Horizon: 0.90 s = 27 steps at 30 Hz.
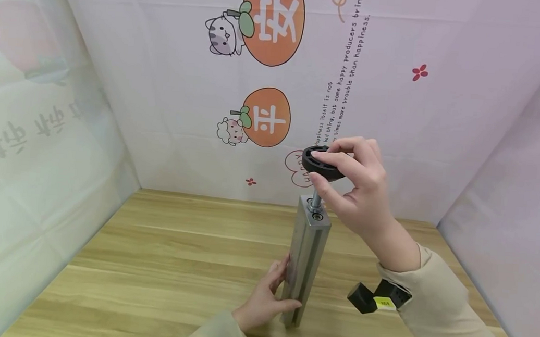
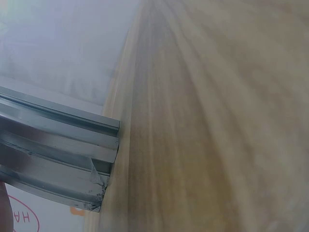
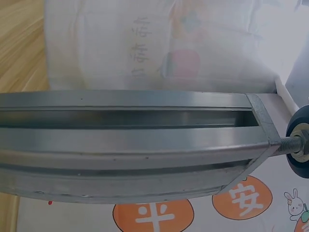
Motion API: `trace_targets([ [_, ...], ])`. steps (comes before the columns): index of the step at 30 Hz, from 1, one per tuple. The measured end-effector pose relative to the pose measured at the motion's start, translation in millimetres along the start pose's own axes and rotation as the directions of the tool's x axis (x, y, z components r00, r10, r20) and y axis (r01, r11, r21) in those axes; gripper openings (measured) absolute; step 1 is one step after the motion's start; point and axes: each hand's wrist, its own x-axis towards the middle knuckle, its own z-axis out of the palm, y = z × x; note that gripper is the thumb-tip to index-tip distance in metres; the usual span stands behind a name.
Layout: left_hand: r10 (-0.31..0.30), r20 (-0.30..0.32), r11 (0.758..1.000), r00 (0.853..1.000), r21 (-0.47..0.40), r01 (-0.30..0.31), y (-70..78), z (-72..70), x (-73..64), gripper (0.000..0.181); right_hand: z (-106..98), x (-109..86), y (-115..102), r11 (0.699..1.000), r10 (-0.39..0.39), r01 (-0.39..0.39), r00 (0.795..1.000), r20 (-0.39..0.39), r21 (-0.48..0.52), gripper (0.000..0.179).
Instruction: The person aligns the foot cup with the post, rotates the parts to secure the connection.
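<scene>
A slotted aluminium profile [image 1: 302, 264] stands upright on the wooden table, its lower end on the boards. My left hand [image 1: 267, 299] grips it low down, thumb across the near face and fingers behind. From the end plate [image 1: 316, 213] on top rises a threaded rod [image 3: 291, 144], which carries a round black levelling foot [image 1: 319, 164]. With thumb and fingers my right hand [image 1: 356, 182] pinches the rim of this foot. In the left wrist view the profile's lower end [image 2: 58, 150] meets the table edge-on, and a fingertip shows at the left border.
The wood-grain table [image 1: 165, 255] spreads to the left of the profile. White printed cloth [image 1: 175, 104] hangs behind it and on both sides, with orange fruit drawings. A black wrist camera [image 1: 374, 297] sits on the right sleeve.
</scene>
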Motion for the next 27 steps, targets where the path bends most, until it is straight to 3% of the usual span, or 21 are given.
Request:
trace_targets([
  [9, -0.005, -0.002, 1.000, 1.000, -0.003, 0.005, 2.2, -0.3, 0.1, 0.096, 0.7, 2.1, -4.5, 0.983, -0.078, 0.075, 0.997, -0.012, -0.167, 0.039],
  [14, -0.021, 0.003, 1.000, 1.000, -0.001, 0.021, 2.0, -1.6, 0.8, 0.097, 2.0, 5.1, -5.1, 0.976, -0.068, 0.060, 0.997, -0.032, -0.211, 0.034],
  [17, -0.023, 0.004, 1.000, 1.000, 0.005, 0.023, 1.4, -2.2, 2.0, 0.096, 1.1, 5.1, -3.7, 0.992, -0.009, 0.000, 0.998, -0.067, -0.125, 0.039],
  [19, -0.008, 0.003, 1.000, 1.000, 0.014, 0.008, 0.2, -2.2, 2.0, 0.097, 0.3, 2.7, -1.6, 0.998, 0.050, -0.052, 0.994, -0.098, -0.021, 0.042],
  [21, 0.010, 0.006, 1.000, 1.000, 0.023, -0.011, -1.3, -2.2, 1.0, 0.097, 0.6, -2.3, 1.6, 0.986, 0.123, -0.109, 0.987, -0.103, 0.130, 0.045],
  [22, 0.015, 0.006, 1.000, 1.000, 0.026, -0.016, -2.0, -2.0, 0.4, 0.097, 1.0, -5.2, 3.5, 0.959, 0.176, -0.153, 0.981, -0.078, 0.239, 0.041],
  [23, 0.019, 0.006, 0.999, 1.000, 0.026, -0.019, -2.6, -1.9, -0.3, 0.098, 1.6, -7.8, 6.3, 0.910, 0.219, -0.193, 0.975, -0.031, 0.367, 0.039],
  [24, 0.018, 0.005, 1.000, 1.000, 0.022, -0.018, -2.9, -1.8, -1.0, 0.098, 2.4, -10.0, 9.6, 0.836, 0.253, -0.236, 0.967, 0.034, 0.496, 0.039],
  [25, 0.013, 0.004, 1.000, 1.000, 0.018, -0.013, -3.0, -1.7, -1.4, 0.098, 3.1, -11.9, 13.1, 0.733, 0.272, -0.283, 0.955, 0.115, 0.619, 0.039],
  [27, 0.011, -0.001, 1.000, 1.000, 0.014, -0.011, -2.7, -1.7, -2.1, 0.098, 4.4, -14.2, 21.0, 0.459, 0.272, -0.399, 0.914, 0.303, 0.793, 0.040],
])
